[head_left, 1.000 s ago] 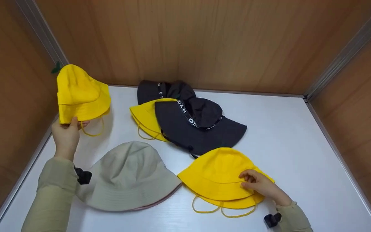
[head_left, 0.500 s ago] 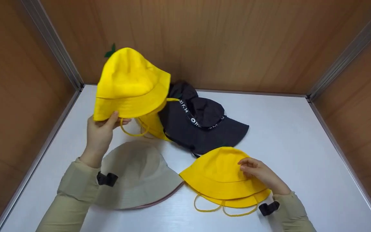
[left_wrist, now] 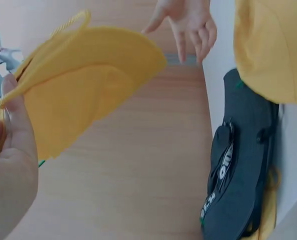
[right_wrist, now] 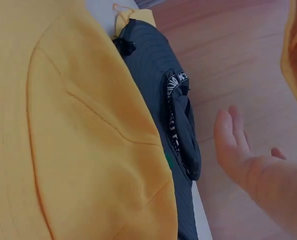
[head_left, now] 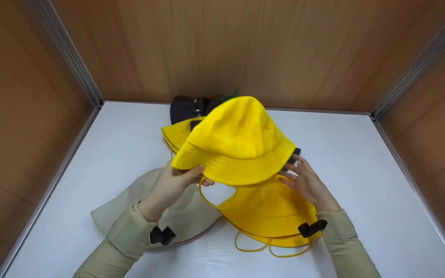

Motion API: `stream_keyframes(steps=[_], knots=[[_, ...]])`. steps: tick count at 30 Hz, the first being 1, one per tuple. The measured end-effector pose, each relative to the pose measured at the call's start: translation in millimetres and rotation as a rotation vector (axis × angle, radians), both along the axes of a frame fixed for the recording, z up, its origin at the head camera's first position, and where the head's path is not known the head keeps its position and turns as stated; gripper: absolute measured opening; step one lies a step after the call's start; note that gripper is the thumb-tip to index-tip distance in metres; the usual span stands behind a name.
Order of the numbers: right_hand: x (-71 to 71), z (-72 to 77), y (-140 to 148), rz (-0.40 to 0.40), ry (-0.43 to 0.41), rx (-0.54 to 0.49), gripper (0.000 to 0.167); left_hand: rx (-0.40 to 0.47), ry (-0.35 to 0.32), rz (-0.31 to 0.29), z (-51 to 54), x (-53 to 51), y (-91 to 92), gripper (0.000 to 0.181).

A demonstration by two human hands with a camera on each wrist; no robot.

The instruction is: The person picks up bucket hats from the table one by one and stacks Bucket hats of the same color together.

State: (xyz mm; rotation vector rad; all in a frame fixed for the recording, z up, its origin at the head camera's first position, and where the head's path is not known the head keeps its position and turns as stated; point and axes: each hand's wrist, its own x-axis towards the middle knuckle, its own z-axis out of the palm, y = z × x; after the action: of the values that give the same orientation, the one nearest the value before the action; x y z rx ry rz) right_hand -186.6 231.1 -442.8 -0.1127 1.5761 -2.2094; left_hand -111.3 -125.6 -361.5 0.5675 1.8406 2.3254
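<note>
Pinching raised yellow hat (head_left: 238, 143) in left hand (head_left: 173, 188), with right hand (head_left: 308, 186) spread beside it. Partly hiding black hat (head_left: 184, 109) behind.

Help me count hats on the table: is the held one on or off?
Off: the left hand holds the hat by its brim, clear of the table.

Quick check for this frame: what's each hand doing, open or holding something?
Left hand: holding a yellow hat by its brim.
Right hand: open, holding nothing.

Left fingers (head_left: 194, 173) in a pinch, right fingers (left_wrist: 180, 46) loosely apart.
</note>
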Motion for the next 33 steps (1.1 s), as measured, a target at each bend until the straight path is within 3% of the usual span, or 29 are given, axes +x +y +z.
stream_keyframes(steps=[4, 8, 11, 14, 19, 25, 29, 33], knots=[[-1.3, -6.3, 5, 0.046, -0.036, -0.149, 0.030, -0.020, -0.067, -0.119, -6.3, 3.2, 4.3, 0.023], [1.7, -14.8, 12, 0.185, 0.009, -0.222, 0.039, -0.026, -0.116, -0.178, -15.6, 4.8, 3.7, 0.024], [6.0, -18.3, 15, 0.250, 0.047, -0.208, 0.038, -0.050, -0.141, -0.207, -23.1, 5.5, 2.3, 0.028], [11.7, -19.4, 18, 0.253, 0.091, -0.089, 0.032, -0.110, -0.183, -0.249, -30.0, 5.2, 0.5, 0.032], [22.6, -18.0, 25, 0.140, 0.135, 0.154, 0.027, -0.278, -0.226, -0.311, -40.0, 1.4, -8.9, 0.035], [32.8, -4.3, 28, -0.040, 0.243, 0.274, 0.025, -0.492, -0.221, -0.294, -53.3, -5.5, -25.9, 0.036], [37.9, 12.0, 27, -0.112, 0.341, 0.354, 0.024, -0.561, -0.202, -0.315, -59.0, -9.1, -29.9, 0.037], [45.6, 27.8, 23, -0.149, 0.414, 0.484, 0.025, -0.602, -0.210, -0.275, -61.0, -13.6, -25.7, 0.044]])
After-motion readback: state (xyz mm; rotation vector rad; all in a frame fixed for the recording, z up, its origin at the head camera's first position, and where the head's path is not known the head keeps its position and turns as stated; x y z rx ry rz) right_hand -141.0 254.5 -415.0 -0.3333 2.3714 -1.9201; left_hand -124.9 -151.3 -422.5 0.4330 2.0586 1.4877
